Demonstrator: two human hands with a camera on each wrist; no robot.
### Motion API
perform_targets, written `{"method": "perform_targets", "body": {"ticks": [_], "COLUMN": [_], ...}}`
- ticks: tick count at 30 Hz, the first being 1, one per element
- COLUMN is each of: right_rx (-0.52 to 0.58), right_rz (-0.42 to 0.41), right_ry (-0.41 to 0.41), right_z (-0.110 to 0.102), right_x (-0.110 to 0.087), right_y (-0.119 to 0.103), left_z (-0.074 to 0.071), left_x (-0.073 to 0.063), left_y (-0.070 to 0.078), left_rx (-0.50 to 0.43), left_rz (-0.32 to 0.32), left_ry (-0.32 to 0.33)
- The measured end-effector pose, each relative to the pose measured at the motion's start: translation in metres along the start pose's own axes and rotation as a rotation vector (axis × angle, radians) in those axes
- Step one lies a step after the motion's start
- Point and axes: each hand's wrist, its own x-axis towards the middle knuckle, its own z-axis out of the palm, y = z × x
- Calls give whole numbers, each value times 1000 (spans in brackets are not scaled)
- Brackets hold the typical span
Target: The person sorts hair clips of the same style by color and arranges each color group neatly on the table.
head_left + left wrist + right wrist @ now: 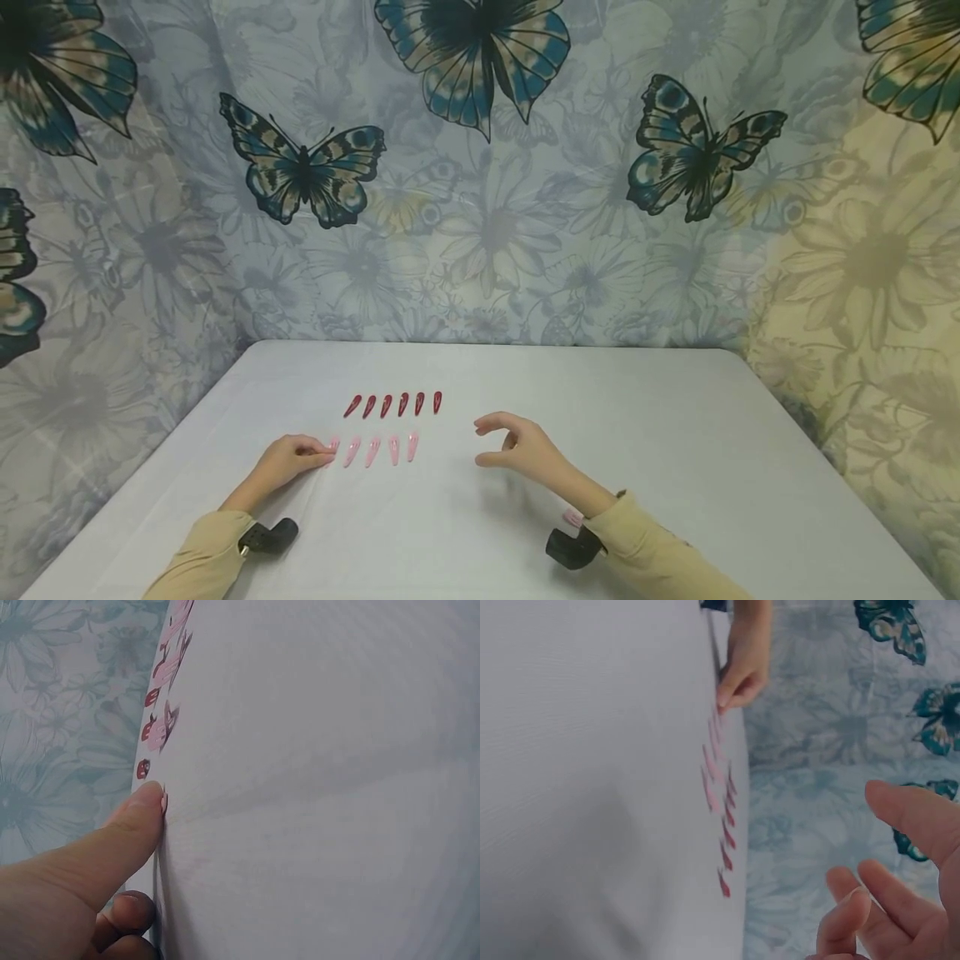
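Note:
My left hand (288,458) pinches a pink snap hair clip (334,443) at the left end of a row, thumb and fingertips low at the white tabletop. In the left wrist view the thumb (135,817) hides most of that clip. Several more pink hair clips (372,452) lie to its right, spaced apart and slightly tilted. Behind them runs a row of several dark red hair clips (386,407). Right of both rows, my right hand (525,450) hovers above the table, thumb and fingers apart, nothing between them.
A pink item (573,517) lies on the white table (450,542) by the right wrist, partly hidden by the sleeve. Black wrist cameras (573,550) sit on both forearms. Butterfly-print cloth (495,250) hangs behind the table's back edge.

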Motion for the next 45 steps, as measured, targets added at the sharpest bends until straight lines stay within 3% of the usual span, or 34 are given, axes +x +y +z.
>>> {"method": "perform_targets", "body": {"ticks": [14,32,45], "right_rx": [-78,-106,-173], "right_rz": [-93,-49,96], "right_ry": [89,130,-8], "right_z": [-25,-56,-55], "right_x": [-42,-87,-96], "right_y": [0,24,44], "left_z": [1,1,1], "left_x": [-2,3,4], "left_y": [1,-4,-6], "left_rx": [-31,-61,-63], "left_rz": [-7,20,12], "left_ry": [-1,-23,-19]}}
